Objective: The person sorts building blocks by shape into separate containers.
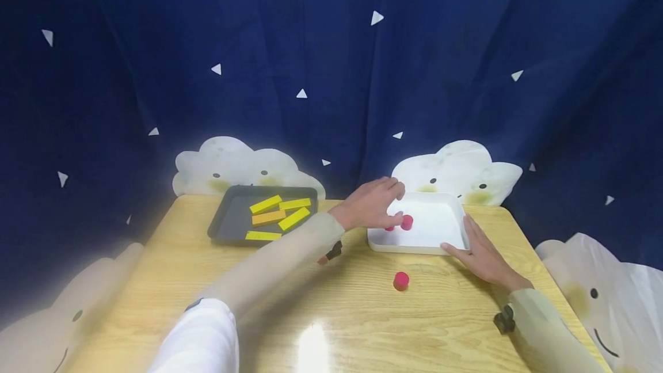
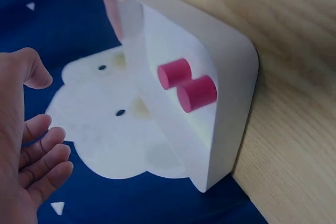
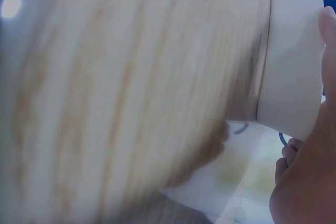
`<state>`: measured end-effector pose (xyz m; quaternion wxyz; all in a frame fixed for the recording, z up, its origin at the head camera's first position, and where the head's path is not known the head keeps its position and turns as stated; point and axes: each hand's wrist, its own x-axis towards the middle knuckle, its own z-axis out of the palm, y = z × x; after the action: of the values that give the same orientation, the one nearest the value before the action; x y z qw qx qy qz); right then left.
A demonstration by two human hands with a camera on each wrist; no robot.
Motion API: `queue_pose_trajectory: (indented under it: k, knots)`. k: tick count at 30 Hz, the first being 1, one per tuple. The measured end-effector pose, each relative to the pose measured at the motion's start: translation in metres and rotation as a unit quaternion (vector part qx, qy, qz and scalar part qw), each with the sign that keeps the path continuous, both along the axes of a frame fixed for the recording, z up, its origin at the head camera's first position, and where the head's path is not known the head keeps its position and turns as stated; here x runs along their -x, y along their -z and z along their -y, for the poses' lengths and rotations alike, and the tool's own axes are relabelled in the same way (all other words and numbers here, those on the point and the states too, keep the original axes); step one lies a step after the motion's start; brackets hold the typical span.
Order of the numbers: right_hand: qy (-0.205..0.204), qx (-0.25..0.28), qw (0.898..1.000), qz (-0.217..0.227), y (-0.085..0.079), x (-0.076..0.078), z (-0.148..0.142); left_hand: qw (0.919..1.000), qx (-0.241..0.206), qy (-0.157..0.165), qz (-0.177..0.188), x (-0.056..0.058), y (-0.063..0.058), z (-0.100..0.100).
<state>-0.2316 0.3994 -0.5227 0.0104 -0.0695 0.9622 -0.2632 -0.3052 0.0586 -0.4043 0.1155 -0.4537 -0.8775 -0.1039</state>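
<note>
A white tray (image 1: 432, 229) stands at the right of the table with two red cylinders (image 2: 197, 93) lying side by side in it. My left hand (image 1: 374, 202) hovers over the tray's left end near these cylinders. In the left wrist view its thumb and bent fingers are apart, with nothing between them. At the tray's front right corner, my right hand (image 1: 486, 255) holds the walls, thumb at the front and fingers along the right side. A third red cylinder (image 1: 401, 281) stands on the table in front of the tray.
A dark grey tray (image 1: 228, 220) at the back left holds several yellow blocks (image 1: 294, 219) and an orange block (image 1: 268, 218). White cloud-shaped pieces (image 1: 233, 160) line the wooden table (image 1: 362, 327). A dark blue curtain (image 1: 331, 45) hangs behind.
</note>
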Motion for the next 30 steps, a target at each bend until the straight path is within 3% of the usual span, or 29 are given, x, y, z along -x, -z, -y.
queue_pose_trajectory:
  k: [6, 16, 22, 30]
  knots:
    - [0.003, 0.002, 1.0, 0.008, 0.001, -0.001, 0.0, 0.999, -0.025, 0.027, -0.024, -0.024, -0.005, 0.022]
    - [0.004, 0.006, 1.0, 0.011, -0.002, -0.001, 0.002, 0.9972, -0.037, 0.013, -0.064, -0.054, -0.005, 0.069]
    - [0.006, 0.003, 1.0, 0.011, -0.001, -0.001, 0.002, 0.9986, -0.046, -0.003, -0.026, -0.066, 0.006, 0.097]
    - [0.006, -0.003, 1.0, 0.006, 0.002, 0.001, 0.001, 0.9991, -0.016, -0.037, 0.009, -0.075, 0.027, 0.127]
